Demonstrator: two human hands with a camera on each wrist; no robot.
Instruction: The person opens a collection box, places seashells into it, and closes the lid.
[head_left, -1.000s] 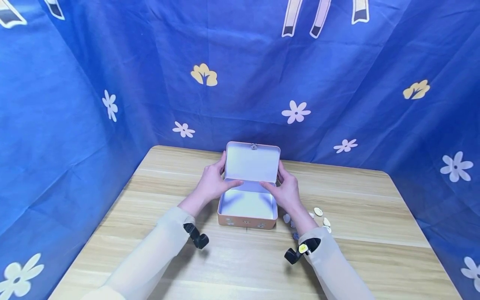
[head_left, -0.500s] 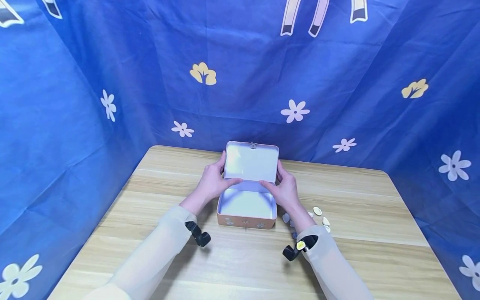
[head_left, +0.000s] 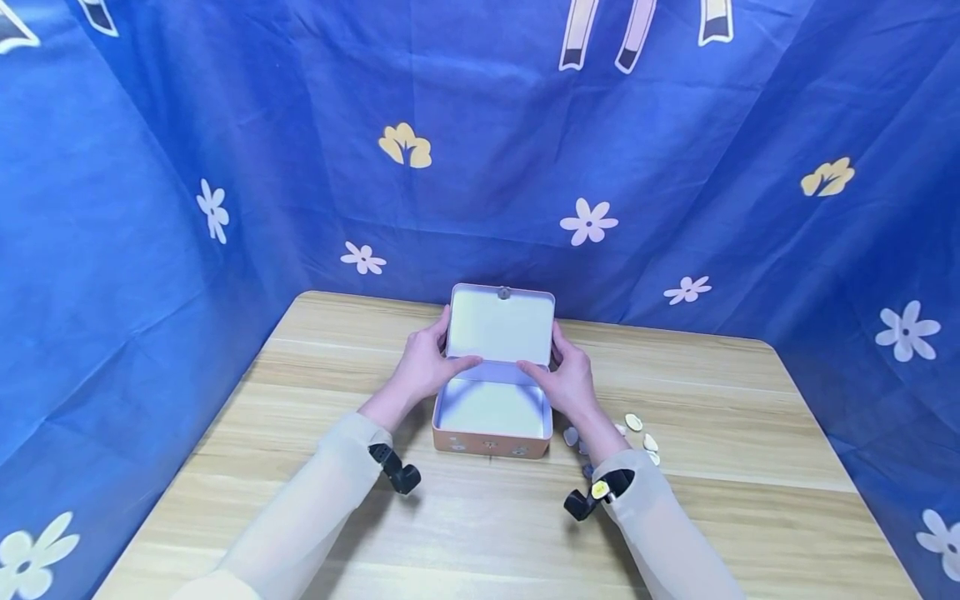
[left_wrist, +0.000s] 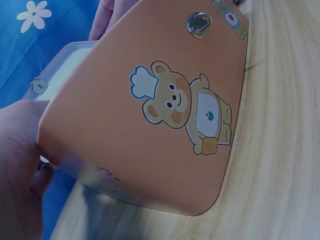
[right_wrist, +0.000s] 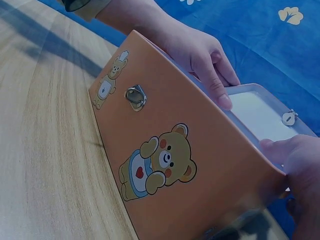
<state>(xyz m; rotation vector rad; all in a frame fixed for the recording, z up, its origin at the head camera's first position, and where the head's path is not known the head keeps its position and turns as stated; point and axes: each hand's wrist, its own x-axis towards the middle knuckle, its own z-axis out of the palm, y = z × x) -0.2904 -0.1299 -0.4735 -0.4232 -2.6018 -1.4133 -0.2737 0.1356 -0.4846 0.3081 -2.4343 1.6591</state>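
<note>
An orange tin box (head_left: 491, 445) with bear pictures stands on the table in the head view, its lid (head_left: 501, 325) raised at the back to show a white inside. My left hand (head_left: 424, 367) grips its left rear side, thumb over the rim and fingers behind. On the opposite side my right hand (head_left: 573, 379) holds it the same way, thumb pointing inward. A metal latch (left_wrist: 199, 24) shows on the front wall in the left wrist view. In the right wrist view a small round lock piece (right_wrist: 289, 118) sits at the lid's edge. The fingers behind the lid are partly hidden.
Several small, pale, shell-like pieces (head_left: 633, 422) lie right of the box, some partly covered by the right forearm. A blue patterned cloth (head_left: 480, 208) hangs behind and beside the wooden table (head_left: 465, 533).
Both hands keep their hold on the box and the lid stays raised; the head view shifts very slightly.
</note>
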